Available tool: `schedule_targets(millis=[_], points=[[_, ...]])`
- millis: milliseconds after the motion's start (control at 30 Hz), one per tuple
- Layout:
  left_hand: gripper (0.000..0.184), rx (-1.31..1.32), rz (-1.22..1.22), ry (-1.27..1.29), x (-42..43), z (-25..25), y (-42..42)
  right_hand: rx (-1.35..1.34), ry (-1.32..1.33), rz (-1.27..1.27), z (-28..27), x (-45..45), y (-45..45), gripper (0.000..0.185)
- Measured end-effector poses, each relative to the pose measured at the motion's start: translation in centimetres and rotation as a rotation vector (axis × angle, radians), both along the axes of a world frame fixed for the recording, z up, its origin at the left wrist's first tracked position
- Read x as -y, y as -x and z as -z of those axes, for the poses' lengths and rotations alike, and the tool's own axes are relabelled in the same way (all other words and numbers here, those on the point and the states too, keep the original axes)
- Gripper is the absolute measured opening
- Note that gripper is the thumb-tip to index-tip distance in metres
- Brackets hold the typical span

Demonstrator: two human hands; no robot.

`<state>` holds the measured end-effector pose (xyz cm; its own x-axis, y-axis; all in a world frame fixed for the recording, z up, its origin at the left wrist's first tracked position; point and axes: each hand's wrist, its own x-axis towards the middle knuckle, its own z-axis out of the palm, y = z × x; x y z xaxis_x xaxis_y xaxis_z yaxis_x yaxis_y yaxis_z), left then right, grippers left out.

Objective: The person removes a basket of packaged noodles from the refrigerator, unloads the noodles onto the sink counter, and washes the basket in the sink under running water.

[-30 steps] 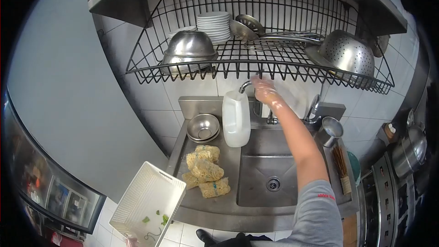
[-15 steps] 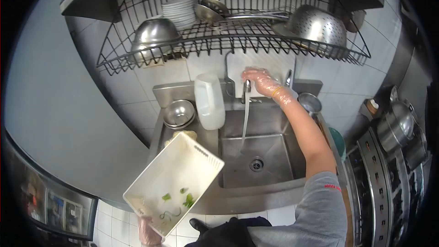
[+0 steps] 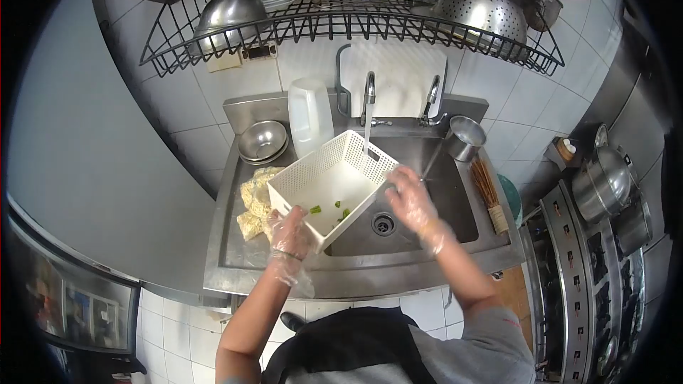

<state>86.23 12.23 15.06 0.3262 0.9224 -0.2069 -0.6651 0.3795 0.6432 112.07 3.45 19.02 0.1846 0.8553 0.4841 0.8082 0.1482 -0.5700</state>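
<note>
A white perforated plastic basket (image 3: 344, 179) is tilted over the left part of the steel sink (image 3: 448, 213), with a few green vegetable scraps (image 3: 346, 213) inside. My left hand (image 3: 290, 233), in a clear plastic glove, grips its near left rim. Close beside the basket's right end is my right hand (image 3: 413, 203), also gloved, its fingers loosely apart; I cannot tell whether they touch the rim. Water runs from the left faucet (image 3: 370, 89) down at the basket's far right corner.
Bagged yellowish noodles (image 3: 256, 203), steel bowls (image 3: 262, 141) and a plastic jug (image 3: 310, 117) stand left of the sink. A steel pot (image 3: 466, 141) and bamboo brush (image 3: 489, 195) are at the right. A wire rack (image 3: 341, 25) hangs above; a stove (image 3: 576, 270) is far right.
The basket has moved from the lower left up over the sink, carried by my left hand. My right hand has come down from the faucet to the basket's right end.
</note>
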Motion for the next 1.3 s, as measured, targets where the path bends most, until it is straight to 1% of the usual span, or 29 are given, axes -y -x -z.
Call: schedule_targets(millis=[33, 67, 133, 167, 200, 233, 267, 300, 333, 367, 400, 500, 600, 667, 800, 900, 967, 1067, 1200, 1300], points=[[0.075, -0.070, -0.094, 0.004, -0.1, 0.4, -1.1, -0.023, -0.044, 0.008, -1.1, 1.0, 2.4, 0.035], [0.080, -0.110, -0.135, 0.036, 0.3, -0.1, -2.3, -0.046, -0.085, 0.018, -1.6, 1.7, 4.3, 0.036], [0.089, -0.188, -0.213, 0.100, 1.3, -2.0, -4.0, 0.054, 0.015, -0.116, -1.1, 2.3, 6.9, 0.041], [0.097, -0.283, -0.119, 0.190, 1.3, -2.9, -4.2, -0.014, 0.077, -0.172, -0.9, 2.6, 8.1, 0.041], [0.096, -0.223, -0.085, 0.211, 1.2, -2.4, -4.4, -0.082, 0.137, -0.227, -0.8, 2.9, 9.1, 0.042], [0.095, -0.165, -0.051, 0.232, 1.1, -1.6, -4.6, -0.025, 0.102, -0.247, -0.7, 3.0, 9.4, 0.045], [0.094, -0.108, -0.016, 0.253, 1.2, -1.0, -4.7, -0.016, 0.110, -0.242, -0.4, 3.1, 9.3, 0.044], [0.078, -0.016, -0.012, 0.287, 1.6, -0.8, -5.0, -0.008, 0.120, -0.237, 0.0, 3.2, 9.1, 0.044], [0.071, 0.007, 0.057, 0.265, 1.7, -0.2, -5.0, 0.001, 0.133, -0.232, 0.1, 3.3, 8.9, 0.043], [0.064, 0.030, 0.126, 0.245, 1.6, 0.9, -4.9, -0.008, 0.056, -0.223, -0.1, 3.7, 8.8, 0.038], [0.058, 0.055, 0.195, 0.226, 1.7, 1.6, -4.8, -0.011, 0.064, -0.217, 0.3, 3.8, 8.6, 0.035], [0.046, 0.094, 0.202, 0.335, 2.3, 2.9, -4.9, -0.019, 0.079, -0.204, 1.5, 4.1, 8.1, 0.028], [0.047, 0.029, 0.185, 0.329, 2.8, 2.5, -4.5, -0.029, 0.071, -0.208, 1.5, 4.2, 8.4, 0.023], [0.045, -0.002, 0.174, 0.325, 3.5, 1.6, -4.3, -0.036, 0.056, -0.215, 1.6, 4.3, 8.6, 0.022], [0.038, -0.001, 0.231, 0.337, 5.0, -2.1, -4.0, -0.047, 0.049, -0.238, 1.5, 4.5, 8.7, 0.019], [0.033, -0.043, 0.255, 0.324, 4.9, -1.1, -3.6, -0.041, 0.054, -0.234, 1.3, 4.7, 8.9, 0.018], [0.032, -0.042, 0.221, 0.322, 4.4, 0.9, -3.7, -0.028, 0.048, -0.232, 1.1, 4.8, 9.0, 0.017], [0.032, -0.042, 0.181, 0.318, 4.6, 0.7, -3.6, -0.083, 0.102, -0.233, 1.2, 4.8, 9.0, 0.017], [0.032, -0.087, 0.140, 0.338, 5.1, -0.8, -3.7, -0.039, 0.067, -0.224, 1.3, 4.9, 9.0, 0.019], [0.033, -0.052, 0.171, 0.310, 5.0, -0.3, -3.6, -0.038, 0.049, -0.221, 1.4, 5.0, 8.9, 0.019]])
